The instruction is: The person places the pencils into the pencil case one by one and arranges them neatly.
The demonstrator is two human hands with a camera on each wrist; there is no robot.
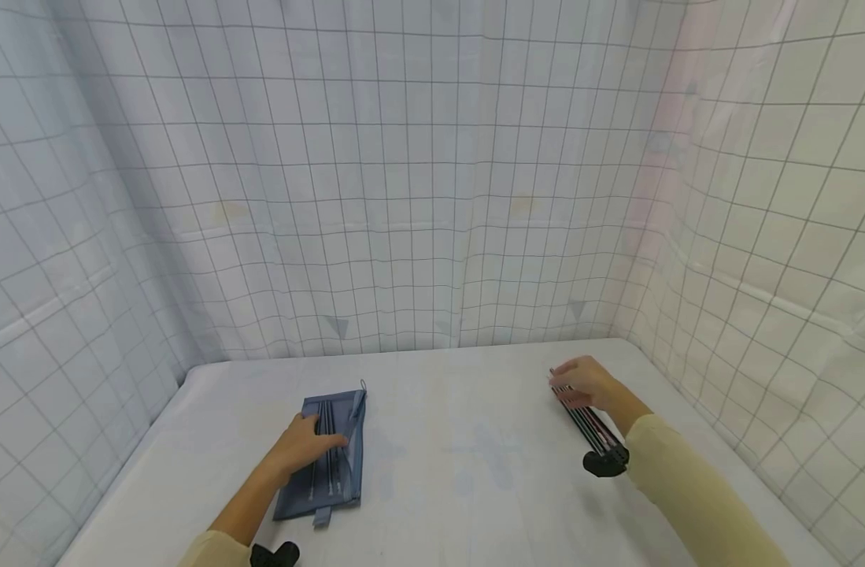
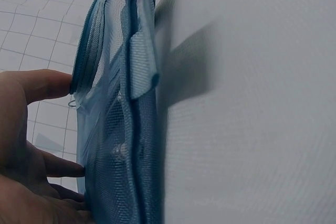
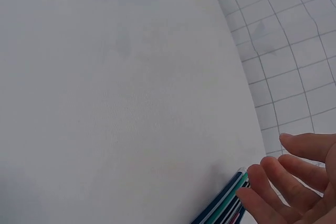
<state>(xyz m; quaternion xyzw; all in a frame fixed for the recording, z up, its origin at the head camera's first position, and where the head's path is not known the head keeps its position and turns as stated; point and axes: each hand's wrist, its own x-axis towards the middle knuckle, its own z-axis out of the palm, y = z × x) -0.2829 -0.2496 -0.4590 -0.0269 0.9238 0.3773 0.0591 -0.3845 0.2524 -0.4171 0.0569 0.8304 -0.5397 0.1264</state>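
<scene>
A blue mesh zip pouch lies on the left part of the table, with several slim pens showing through its mesh. My left hand rests on the pouch, thumb and fingers spread across it. In the left wrist view, the thumb touches the zipped edge and the other fingertips lie against the mesh. Over at the right, a row of several dark, green and reddish pens lies side by side. My right hand hovers over their far ends, its fingers loosely bent with nothing gripped.
The white table spreads between the two hands. A white curtain with a dark grid hangs behind it and along both sides. Black wrist-worn devices sit at both wrists, the right one overlapping the near ends of the pens in the head view.
</scene>
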